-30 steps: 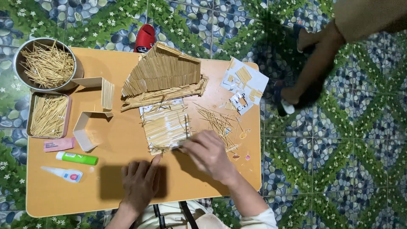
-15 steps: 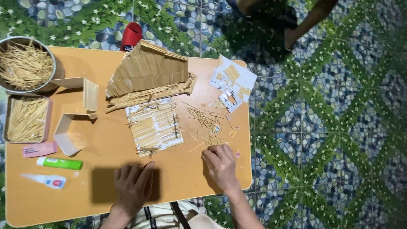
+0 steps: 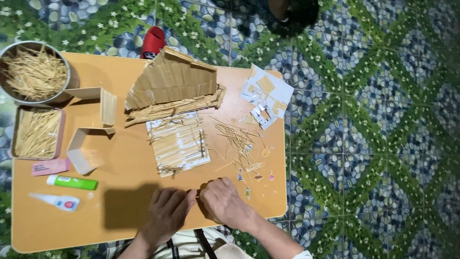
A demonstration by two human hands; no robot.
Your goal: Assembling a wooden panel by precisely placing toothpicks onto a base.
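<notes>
Where hands [image 3: 199,208] meet — thin, pale stick [image 3: 197,196]

Both forearms reaching up from the lower edge, palms down. Left hand [image 3: 166,213] lying knuckles up, fingers curled loosely and pointing toward the other hand. Right hand [image 3: 224,202] just beside it, fingers bent inward, fingertips meeting the left's at a pinch. Wrists well apart, hands angled toward each other.

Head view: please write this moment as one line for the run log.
left hand: on table, fingertips meet right | right hand: pinching thin straw | ahead: straw-covered panel, loose straws | left edge: glue tubes
</notes>
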